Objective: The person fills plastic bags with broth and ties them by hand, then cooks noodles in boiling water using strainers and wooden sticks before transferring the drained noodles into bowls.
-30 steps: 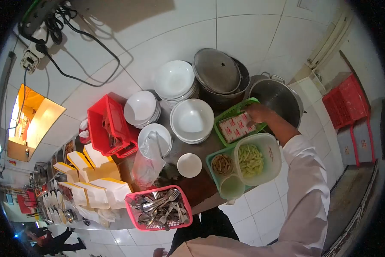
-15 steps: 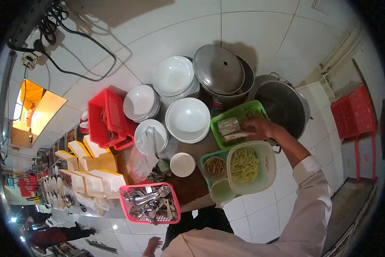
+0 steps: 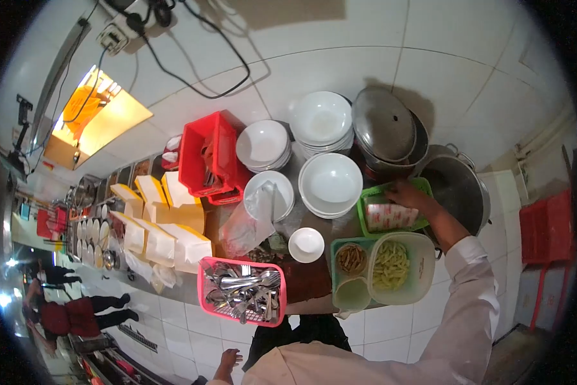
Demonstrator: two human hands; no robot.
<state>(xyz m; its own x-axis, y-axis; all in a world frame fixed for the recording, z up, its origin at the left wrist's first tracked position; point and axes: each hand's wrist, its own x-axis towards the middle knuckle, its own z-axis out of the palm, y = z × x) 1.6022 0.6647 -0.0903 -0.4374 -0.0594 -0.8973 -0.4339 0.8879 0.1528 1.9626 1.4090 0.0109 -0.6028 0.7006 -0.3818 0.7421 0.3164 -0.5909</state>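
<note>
My right hand (image 3: 402,194) reaches into a green plastic basket (image 3: 426,186). Its fingers are bent together at the far edge of a white packet with red print (image 3: 389,217); what they pinch is hidden. Just nearer to me, a clear tub (image 3: 423,276) holds pale green cut vegetables (image 3: 391,264). Beside it, a green tray (image 3: 337,292) carries a small tub of brown strips (image 3: 350,257) and a pale green cup (image 3: 352,294). My left hand (image 3: 232,359) hangs low at my side, fingers apart, holding nothing.
White bowls (image 3: 330,183) stand stacked along the wall, near a lidded pot (image 3: 383,125). A large pot (image 3: 455,192) stands to the right. Left are a pink cutlery basket (image 3: 206,301), a red bin (image 3: 195,160) and open cartons (image 3: 192,247). A person (image 3: 76,314) stands far left.
The view has shifted, so the table's things appear farther right. In the green basket, the packet now shows a broad red-printed white face where a greyish block and a white strip showed before.
</note>
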